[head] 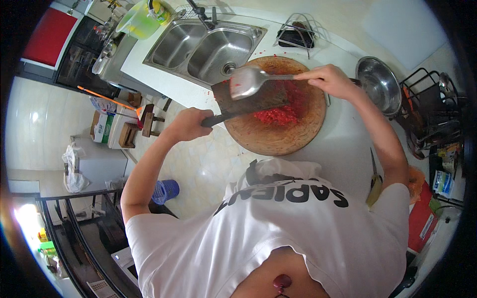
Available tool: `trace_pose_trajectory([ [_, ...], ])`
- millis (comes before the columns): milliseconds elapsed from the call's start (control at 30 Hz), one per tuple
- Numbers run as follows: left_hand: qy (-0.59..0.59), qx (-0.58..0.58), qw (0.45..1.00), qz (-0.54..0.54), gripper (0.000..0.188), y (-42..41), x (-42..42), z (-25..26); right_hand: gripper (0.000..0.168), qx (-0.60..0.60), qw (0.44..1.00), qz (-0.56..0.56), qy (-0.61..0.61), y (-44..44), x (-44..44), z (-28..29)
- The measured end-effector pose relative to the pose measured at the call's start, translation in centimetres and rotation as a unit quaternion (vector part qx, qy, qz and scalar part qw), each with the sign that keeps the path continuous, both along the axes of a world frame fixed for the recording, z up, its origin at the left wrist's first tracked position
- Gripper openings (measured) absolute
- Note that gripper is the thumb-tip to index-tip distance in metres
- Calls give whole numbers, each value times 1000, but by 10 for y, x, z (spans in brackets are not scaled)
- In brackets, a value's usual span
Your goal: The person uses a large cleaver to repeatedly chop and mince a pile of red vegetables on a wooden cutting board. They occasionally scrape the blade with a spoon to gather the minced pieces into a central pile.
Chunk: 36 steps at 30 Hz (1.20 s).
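Note:
My left hand (192,123) grips the black handle of a cleaver (257,100), whose broad dark blade reaches over a round wooden chopping board (274,143). In my right hand (331,82) is the handle of a metal spatula (248,82); its broad, slightly blurred head lies over the cleaver blade, though whether the two touch I cannot tell. Finely chopped red food (277,114) is heaped on the board beside and beyond the blade. Part of the heap is hidden by the tools. Small red bits dot the counter near the board.
A double steel sink (220,52) lies beyond the board, with a wire rack (298,31) to its right. A metal bowl (379,85) stands right of my right hand. A knife (373,164) lies near my right elbow. A green basin (138,22) is at the sink's far left.

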<state>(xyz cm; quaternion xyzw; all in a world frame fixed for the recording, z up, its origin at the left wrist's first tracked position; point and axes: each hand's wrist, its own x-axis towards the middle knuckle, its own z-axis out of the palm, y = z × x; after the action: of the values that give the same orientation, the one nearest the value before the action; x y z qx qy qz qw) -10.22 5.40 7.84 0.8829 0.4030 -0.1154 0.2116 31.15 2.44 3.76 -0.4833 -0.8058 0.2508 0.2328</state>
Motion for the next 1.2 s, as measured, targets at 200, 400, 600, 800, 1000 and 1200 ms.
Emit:
trace_pose_trajectory([
  [200, 1, 13, 1000, -25, 25, -5, 2, -1, 37, -29, 1000, -9, -5, 0, -1, -13],
  [400, 18, -1, 1000, 7, 24, -11, -12, 5, 39, -111, 984, -104, -91, -23, 59, -15],
  [600, 37, 0, 999, 7, 24, -9, -9, 9, 37, -78, 987, -117, -82, -29, 70, -15],
  [800, 16, -8, 1000, -8, 26, -3, -2, 11, 37, -27, 1000, 2, 8, -32, 14, -7],
  [1000, 16, -19, 999, 34, 28, -9, -14, 15, 36, -66, 983, -108, -133, -52, 72, -4],
  [1200, 17, -6, 1000, 9, 27, -10, -9, 15, 37, -41, 993, -95, -57, -33, 37, 12],
])
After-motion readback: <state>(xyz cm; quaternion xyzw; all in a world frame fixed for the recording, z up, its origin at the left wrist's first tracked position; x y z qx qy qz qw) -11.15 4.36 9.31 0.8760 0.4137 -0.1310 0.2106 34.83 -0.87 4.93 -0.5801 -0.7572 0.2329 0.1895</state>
